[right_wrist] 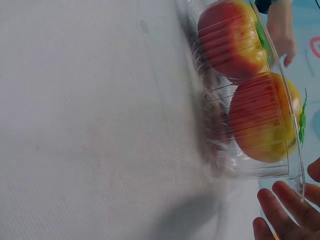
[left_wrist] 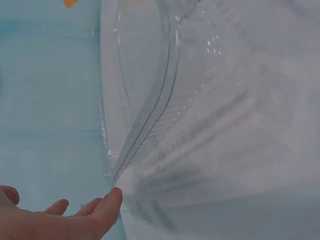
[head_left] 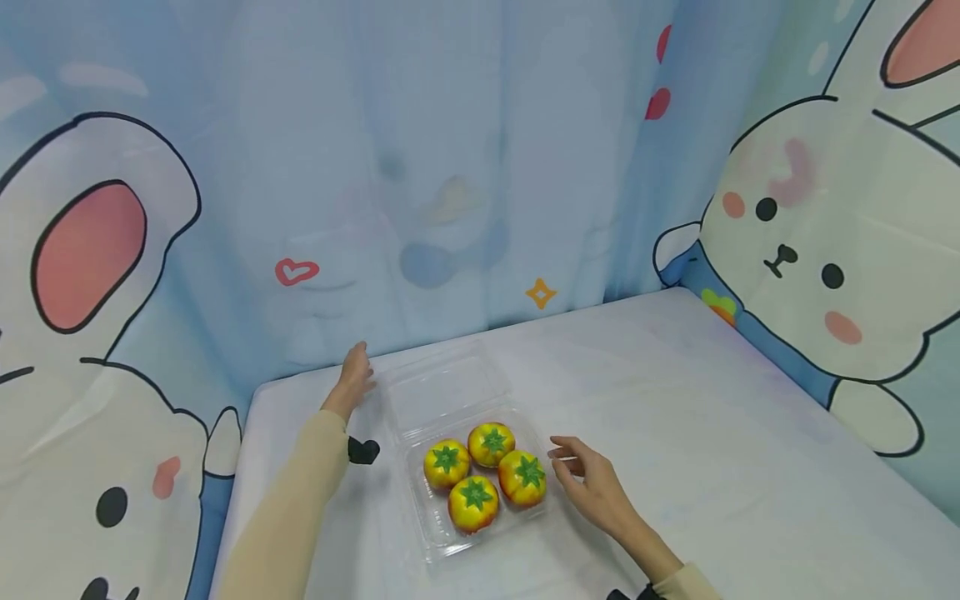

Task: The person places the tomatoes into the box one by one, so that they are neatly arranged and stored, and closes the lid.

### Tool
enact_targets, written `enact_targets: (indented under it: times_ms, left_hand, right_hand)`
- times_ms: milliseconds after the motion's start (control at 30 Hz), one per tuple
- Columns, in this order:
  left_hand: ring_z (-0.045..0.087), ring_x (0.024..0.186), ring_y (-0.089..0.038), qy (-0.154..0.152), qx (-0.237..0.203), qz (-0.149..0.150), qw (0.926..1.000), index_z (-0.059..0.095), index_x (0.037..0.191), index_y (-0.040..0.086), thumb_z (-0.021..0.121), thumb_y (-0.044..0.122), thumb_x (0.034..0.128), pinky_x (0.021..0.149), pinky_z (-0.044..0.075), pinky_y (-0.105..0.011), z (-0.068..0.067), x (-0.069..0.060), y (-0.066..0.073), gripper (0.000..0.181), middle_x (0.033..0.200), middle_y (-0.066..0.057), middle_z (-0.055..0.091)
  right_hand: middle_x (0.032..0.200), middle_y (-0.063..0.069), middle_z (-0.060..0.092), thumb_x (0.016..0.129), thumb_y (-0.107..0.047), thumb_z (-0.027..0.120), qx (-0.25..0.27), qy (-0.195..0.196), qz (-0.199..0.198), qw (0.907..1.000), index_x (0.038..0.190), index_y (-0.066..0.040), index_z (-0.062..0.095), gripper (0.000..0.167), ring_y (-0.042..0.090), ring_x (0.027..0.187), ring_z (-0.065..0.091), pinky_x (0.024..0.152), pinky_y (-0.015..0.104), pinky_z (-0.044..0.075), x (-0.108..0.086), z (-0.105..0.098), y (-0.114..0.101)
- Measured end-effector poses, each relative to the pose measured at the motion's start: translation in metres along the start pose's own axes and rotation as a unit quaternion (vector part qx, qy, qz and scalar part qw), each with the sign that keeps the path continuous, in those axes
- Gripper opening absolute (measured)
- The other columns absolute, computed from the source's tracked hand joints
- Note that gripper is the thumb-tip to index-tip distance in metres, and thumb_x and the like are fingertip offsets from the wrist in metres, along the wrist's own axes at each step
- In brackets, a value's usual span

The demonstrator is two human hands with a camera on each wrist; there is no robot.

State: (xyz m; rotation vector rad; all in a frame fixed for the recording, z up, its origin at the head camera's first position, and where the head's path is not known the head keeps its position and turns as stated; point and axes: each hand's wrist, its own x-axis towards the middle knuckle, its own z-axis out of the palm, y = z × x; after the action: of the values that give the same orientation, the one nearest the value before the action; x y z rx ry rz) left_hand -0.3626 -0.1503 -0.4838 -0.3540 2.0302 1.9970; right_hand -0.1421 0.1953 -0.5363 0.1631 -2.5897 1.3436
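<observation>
Head view: four red-and-yellow fruits [head_left: 522, 478] with green star-shaped tops are seen grouped in a clear plastic container [head_left: 433, 527], which is set on a white-covered bench [head_left: 675, 400] between a person's two hands. The container's transparent lid [head_left: 438, 383] is folded back toward the bench's far edge. The left hand [head_left: 354, 379] is held out beside the lid's far left corner, its grip loose, the fingers extended and nothing grasped; in the left wrist view one fingertip is shown at the lid's corner, though whether the plastic is touched cannot be told. The right hand [head_left: 592, 483] is positioned just off the container's right side, near the rightmost fruit, its grip slack, the fingers parted and lightly bent, with nothing held. By the right wrist view those fingers are placed close around a corner of the container's rim, contact being unclear. Both arms are covered by cream sleeves [head_left: 296, 492], and a black device [head_left: 363, 451] is worn at the left wrist. The scene is backed by a pale blue curtain [head_left: 375, 125], printed with large white rabbits [head_left: 795, 275] at either side
</observation>
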Motion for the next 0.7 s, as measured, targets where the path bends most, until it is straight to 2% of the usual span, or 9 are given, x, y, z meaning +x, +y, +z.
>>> enact_targets:
  times_ms: [200, 500, 700]
  left_hand:
    - [0.023, 0.145, -0.040, -0.008, 0.005, -0.028, 0.9996, 0.001, 0.158, 0.005, 0.018, 0.034, 0.1060, 0.116, 0.025, -0.046, -0.005, 0.005, 0.000, 0.062, 0.158, -0.030, 0.015]
    - [0.030, 0.143, -0.038, -0.039, 0.034, -0.022, 0.9984, 0.007, 0.158, 0.006, 0.014, 0.040, 0.1068, 0.116, 0.026, -0.046, -0.007, 0.006, 0.011, 0.062, 0.156, -0.027, 0.027]
    - [0.031, 0.142, -0.038, -0.043, 0.041, -0.031, 0.9978, 0.013, 0.157, 0.004, 0.013, 0.041, 0.1066, 0.116, 0.026, -0.046, -0.003, 0.006, 0.013, 0.063, 0.154, -0.027, 0.030]
  right_hand:
    - [0.097, 0.005, 0.073, 0.089, 0.002, 0.065, 0.027, 0.005, 0.018, 0.9995, 0.116, 0.001, 0.067, 0.026, 0.020, 0.086, 0.070, 0.076, 0.028, 0.057, -0.003, 0.003, 0.002]
    - [0.093, 0.006, 0.074, 0.088, 0.007, 0.063, 0.045, 0.006, 0.009, 0.9989, 0.114, 0.003, 0.067, 0.027, 0.020, 0.083, 0.071, 0.073, 0.026, 0.057, -0.003, 0.003, 0.006]
    - [0.093, 0.008, 0.073, 0.088, 0.006, 0.064, 0.051, 0.007, 0.011, 0.9986, 0.114, 0.002, 0.067, 0.026, 0.018, 0.080, 0.070, 0.071, 0.026, 0.056, -0.003, 0.003, 0.008]
